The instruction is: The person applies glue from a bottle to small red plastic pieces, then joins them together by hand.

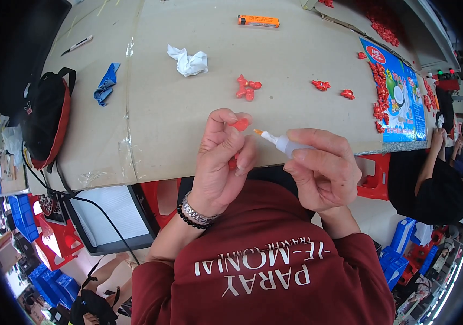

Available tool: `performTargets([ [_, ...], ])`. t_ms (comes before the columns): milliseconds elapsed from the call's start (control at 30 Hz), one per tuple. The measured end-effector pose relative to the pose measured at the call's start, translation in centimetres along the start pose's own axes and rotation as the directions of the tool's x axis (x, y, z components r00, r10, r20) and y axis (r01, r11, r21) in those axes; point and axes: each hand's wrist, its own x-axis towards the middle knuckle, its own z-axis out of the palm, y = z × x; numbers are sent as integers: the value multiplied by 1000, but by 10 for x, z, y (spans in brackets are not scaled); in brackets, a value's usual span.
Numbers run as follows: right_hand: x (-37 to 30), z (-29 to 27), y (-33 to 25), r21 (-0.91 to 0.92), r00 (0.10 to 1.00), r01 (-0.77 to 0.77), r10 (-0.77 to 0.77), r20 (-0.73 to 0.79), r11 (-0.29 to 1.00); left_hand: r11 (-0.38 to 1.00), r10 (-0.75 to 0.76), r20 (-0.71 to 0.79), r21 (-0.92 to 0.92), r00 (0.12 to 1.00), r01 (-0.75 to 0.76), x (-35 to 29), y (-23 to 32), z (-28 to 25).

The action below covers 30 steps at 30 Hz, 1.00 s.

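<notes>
Red piece sits pinched at the fingertips of the left hand; the right hand grips a bottle, its orange tip at the piece's four o'clock, just beside it (more red shows lower in the left grasp). From the held piece, across the table, a red cluster lies at twelve o'clock, a tissue at eleven, two loose pieces at two, and a bag at nine.

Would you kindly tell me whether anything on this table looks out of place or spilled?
Mildly: a crumpled white tissue and crumpled blue scrap lie loose on the table, rather like litter, away from the red piece in the left hand. No spill shows near the squeeze bottle in the right hand.
</notes>
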Motion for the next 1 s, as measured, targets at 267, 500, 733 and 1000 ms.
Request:
performTargets([
  [267,-9,-1,18,177,986,-116,134,-94,977,999,-18,20,-47,1000,19,1,0,-1],
  [500,-1,-1,19,680,854,-326,513,-86,657,994,-53,22,-93,998,55,1,0,-4],
  [733,-1,6,25,784,700,-471,712,52,405,987,-79,20,-141,997,81,1,1,-6],
  [1000,-2,9,23,649,754,-543,650,97,533,978,-97,68,-177,993,107,1,2,-8],
])
